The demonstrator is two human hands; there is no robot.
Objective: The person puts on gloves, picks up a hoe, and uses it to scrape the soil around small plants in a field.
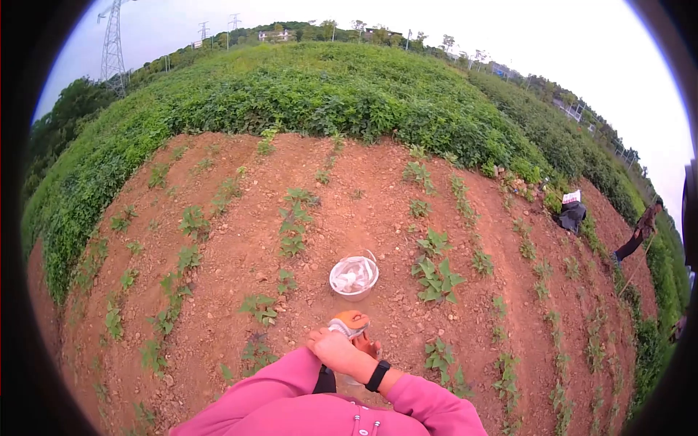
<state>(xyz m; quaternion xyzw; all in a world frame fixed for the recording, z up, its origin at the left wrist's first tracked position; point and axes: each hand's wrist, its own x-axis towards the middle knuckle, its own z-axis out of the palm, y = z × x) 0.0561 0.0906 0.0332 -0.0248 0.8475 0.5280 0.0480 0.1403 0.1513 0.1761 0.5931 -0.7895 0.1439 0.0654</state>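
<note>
My right hand [336, 350] is bare, with a black watch on its wrist. Its fingers are closed at the grey-white part of an orange glove [352, 321], in front of my body. My left hand seems to be inside this glove and is largely covered by the right hand, so its finger pose is unclear. Just beyond the hands, a white bucket [354, 293] stands on the soil with crumpled whitish material inside.
Rows of low green plants [436, 280] run through reddish soil on both sides. Dense foliage [349, 102] borders the far side. At the right are a dark bag [571, 216] and another person [640, 231] beside a long thin stick.
</note>
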